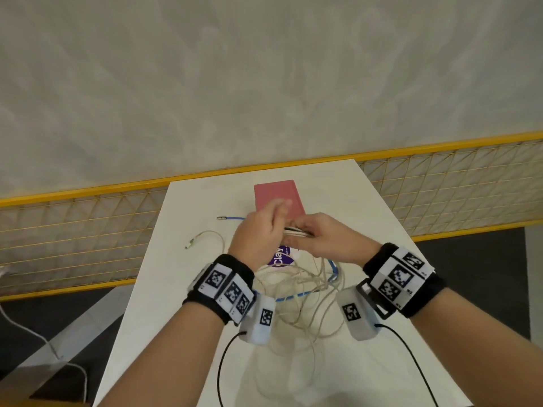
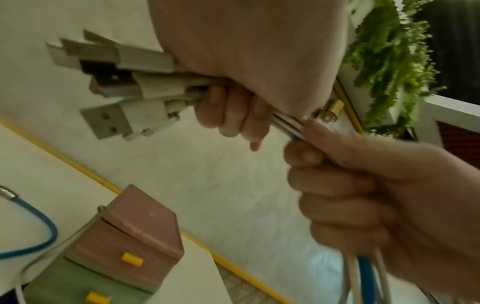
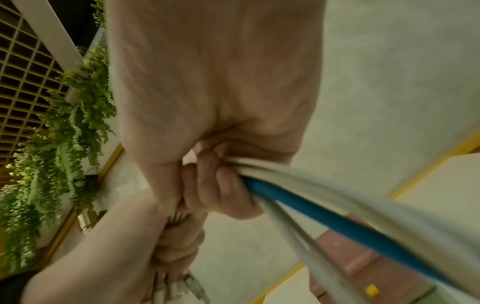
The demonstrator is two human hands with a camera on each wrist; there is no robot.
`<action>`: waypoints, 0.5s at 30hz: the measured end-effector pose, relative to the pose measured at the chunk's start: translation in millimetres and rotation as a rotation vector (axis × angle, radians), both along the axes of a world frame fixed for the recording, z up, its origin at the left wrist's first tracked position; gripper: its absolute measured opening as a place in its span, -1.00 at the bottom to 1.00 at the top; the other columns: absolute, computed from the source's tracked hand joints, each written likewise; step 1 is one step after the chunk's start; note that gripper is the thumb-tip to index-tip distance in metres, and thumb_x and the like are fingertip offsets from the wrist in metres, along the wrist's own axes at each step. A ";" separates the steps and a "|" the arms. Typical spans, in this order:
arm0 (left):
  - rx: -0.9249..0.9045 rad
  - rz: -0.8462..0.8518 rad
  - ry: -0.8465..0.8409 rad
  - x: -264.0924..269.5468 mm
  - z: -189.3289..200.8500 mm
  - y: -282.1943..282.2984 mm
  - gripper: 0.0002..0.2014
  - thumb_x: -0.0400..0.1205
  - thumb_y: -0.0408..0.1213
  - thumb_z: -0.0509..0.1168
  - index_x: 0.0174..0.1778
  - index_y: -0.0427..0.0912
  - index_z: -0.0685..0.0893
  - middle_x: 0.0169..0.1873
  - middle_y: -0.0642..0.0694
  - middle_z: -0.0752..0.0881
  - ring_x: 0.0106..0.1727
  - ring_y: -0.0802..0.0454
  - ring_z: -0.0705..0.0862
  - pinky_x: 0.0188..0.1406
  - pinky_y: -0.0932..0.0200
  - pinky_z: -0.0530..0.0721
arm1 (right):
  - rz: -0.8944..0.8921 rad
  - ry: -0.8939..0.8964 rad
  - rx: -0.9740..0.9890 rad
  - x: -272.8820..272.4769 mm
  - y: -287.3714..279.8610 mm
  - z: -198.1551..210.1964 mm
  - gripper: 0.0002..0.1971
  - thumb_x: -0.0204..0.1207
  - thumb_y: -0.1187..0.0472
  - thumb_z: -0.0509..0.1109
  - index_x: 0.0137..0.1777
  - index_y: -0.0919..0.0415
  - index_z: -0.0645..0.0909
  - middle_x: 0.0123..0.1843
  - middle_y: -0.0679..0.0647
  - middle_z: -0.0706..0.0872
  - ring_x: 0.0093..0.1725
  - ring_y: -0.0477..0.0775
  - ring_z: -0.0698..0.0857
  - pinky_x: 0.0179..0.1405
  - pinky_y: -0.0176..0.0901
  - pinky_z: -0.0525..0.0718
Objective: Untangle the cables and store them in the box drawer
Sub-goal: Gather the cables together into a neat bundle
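Both hands meet above the white table (image 1: 367, 207), holding one bundle of white and blue cables (image 1: 296, 232). My left hand (image 1: 258, 230) grips the bundle just behind its several white USB plugs (image 2: 111, 96), which stick out past the fingers. My right hand (image 1: 323, 239) is curled round the same cables (image 3: 298, 197) right beside the left. The rest of the cables hang down into a tangled heap (image 1: 302, 292) under my wrists. The pink box (image 1: 277, 198) with yellow-knobbed drawers (image 2: 132, 259) stands just beyond the hands, drawers closed.
A loose blue cable end (image 1: 227, 218) and a white plug end (image 1: 192, 243) lie on the table's left part. A purple round label (image 1: 280, 257) lies under the hands. A yellow mesh railing (image 1: 440, 177) runs behind the table. Green plants (image 2: 389, 61) hang to the side.
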State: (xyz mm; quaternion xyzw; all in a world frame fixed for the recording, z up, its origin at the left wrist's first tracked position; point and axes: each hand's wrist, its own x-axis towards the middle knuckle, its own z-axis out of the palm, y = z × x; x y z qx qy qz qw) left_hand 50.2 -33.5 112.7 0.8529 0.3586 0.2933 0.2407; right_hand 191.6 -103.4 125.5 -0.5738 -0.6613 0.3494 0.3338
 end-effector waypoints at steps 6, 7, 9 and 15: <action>-0.110 0.251 -0.363 -28.4 16.2 39.0 -0.82 0.73 -0.14 0.17 0.23 0.13 0.55 -0.54 -0.15 0.44 -0.54 0.01 0.43 -0.55 -0.01 0.42 | -0.009 -0.052 -0.013 35.1 -11.4 -5.8 -0.64 0.68 0.06 0.18 -0.34 -0.33 0.56 -0.46 -0.04 0.35 -0.50 -0.06 0.33 -0.46 -0.23 0.36; -0.141 0.269 -0.348 -30.0 13.0 40.1 -0.83 0.73 -0.14 0.15 0.20 0.13 0.56 -0.50 -0.16 0.46 -0.50 -0.02 0.45 -0.55 0.01 0.43 | -0.019 -0.104 0.014 35.9 -10.6 -3.7 -0.64 0.68 0.06 0.16 -0.35 -0.29 0.52 -0.45 -0.07 0.36 -0.50 -0.14 0.34 -0.45 -0.30 0.36; -0.168 0.295 -0.229 -30.9 1.6 41.7 -0.80 0.75 -0.17 0.09 0.15 0.03 0.61 -0.40 -0.10 0.59 -0.38 -0.05 0.59 -0.40 0.05 0.52 | -0.040 -0.208 0.067 35.1 -5.5 1.9 -0.68 0.69 0.07 0.15 -0.33 -0.21 0.45 -0.44 -0.14 0.41 -0.51 -0.20 0.41 -0.43 -0.39 0.35; 0.040 0.083 -0.247 -3.2 -4.2 3.7 -0.61 0.77 -0.06 -0.01 0.32 -0.12 0.62 0.11 -0.02 0.67 0.20 0.03 0.63 0.23 0.09 0.57 | 0.051 -0.503 0.134 13.4 17.3 16.0 -0.78 0.69 0.19 0.16 -0.12 0.26 0.55 -0.41 -0.07 0.48 -0.44 -0.07 0.43 -0.41 -0.27 0.30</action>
